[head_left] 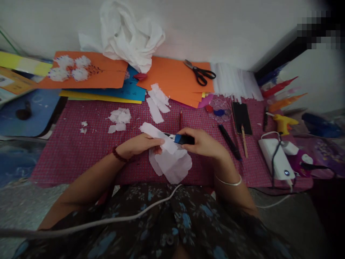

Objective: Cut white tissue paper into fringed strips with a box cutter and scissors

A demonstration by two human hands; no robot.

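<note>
In the middle of the cloth, my left hand (147,144) pinches a strip of white tissue paper (151,130) between thumb and fingers. Below it, rounded layers of white paper (174,167) spread toward me. My right hand (201,142) is closed around a small blue-and-black stapler-like tool (184,139). The tool's front end meets the paper's right edge, and its exact kind is hard to make out. Just beyond my right hand lies a red pencil (181,118). Torn white paper pieces (159,99) lie farther off, with a crumpled pile (120,117) to the left.
Orange sheets (172,77) carry black-handled scissors (201,72). White cloth (129,32) is bunched at the back. On the right are a black marker (230,142), a phone (242,118), a yellow glue gun (284,124) and a white power bank (276,158). A cable (134,216) crosses before me.
</note>
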